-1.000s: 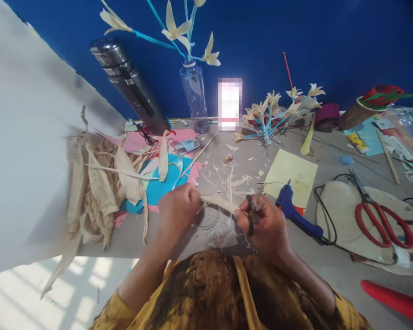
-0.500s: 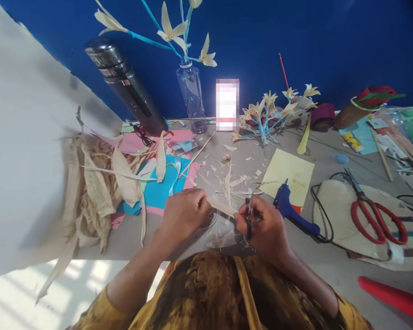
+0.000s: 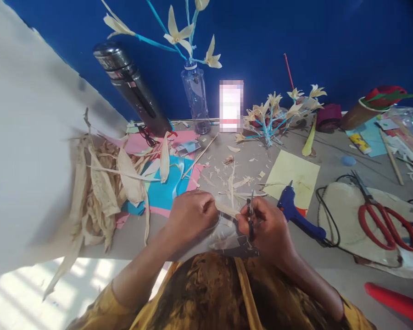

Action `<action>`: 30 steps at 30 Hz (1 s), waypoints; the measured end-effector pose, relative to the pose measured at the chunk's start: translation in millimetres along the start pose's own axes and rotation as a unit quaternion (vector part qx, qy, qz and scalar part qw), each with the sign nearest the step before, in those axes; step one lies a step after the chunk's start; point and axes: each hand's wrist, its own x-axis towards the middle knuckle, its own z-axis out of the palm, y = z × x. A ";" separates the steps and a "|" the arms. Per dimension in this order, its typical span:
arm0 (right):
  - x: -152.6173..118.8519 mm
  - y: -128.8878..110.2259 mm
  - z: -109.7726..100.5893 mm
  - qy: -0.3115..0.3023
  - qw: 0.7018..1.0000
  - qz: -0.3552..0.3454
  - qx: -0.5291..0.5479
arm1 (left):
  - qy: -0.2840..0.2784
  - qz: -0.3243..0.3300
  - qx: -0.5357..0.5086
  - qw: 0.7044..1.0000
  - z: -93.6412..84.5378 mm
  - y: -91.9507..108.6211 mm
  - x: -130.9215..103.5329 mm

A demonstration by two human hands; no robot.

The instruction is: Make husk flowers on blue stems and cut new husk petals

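Observation:
Between my two hands stretches a pale strip of dried husk [image 3: 227, 210]. My left hand [image 3: 192, 211] is closed round its left end. The fingers of my right hand [image 3: 264, 223] pinch the other end and also hold a small pair of dark-handled scissors [image 3: 251, 215], blades pointing up and away from me. Under the strip, clear plastic [image 3: 223, 240] lies at the table's near edge. Thin husk scraps [image 3: 239, 182] are scattered just beyond my hands.
A blue glue gun [image 3: 301, 217] rests right of my right hand, partly on yellow paper [image 3: 298, 172]. Farther right lie red-handled scissors [image 3: 382, 224]. Dried husks [image 3: 96, 197] are heaped at left. A clear bottle [image 3: 197, 101] with husk flowers and a dark flask [image 3: 134, 91] stand behind.
The whole view has shifted slightly, so things appear a little farther right. My hands keep their hold on the strip and scissors, with the left hand marginally nearer the right.

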 end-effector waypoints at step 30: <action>1.6 7.0 -1.7 0.028 0.991 0.091 0.093 | -0.014 -0.081 -0.193 0.978 -9.7 -23.8 -3.1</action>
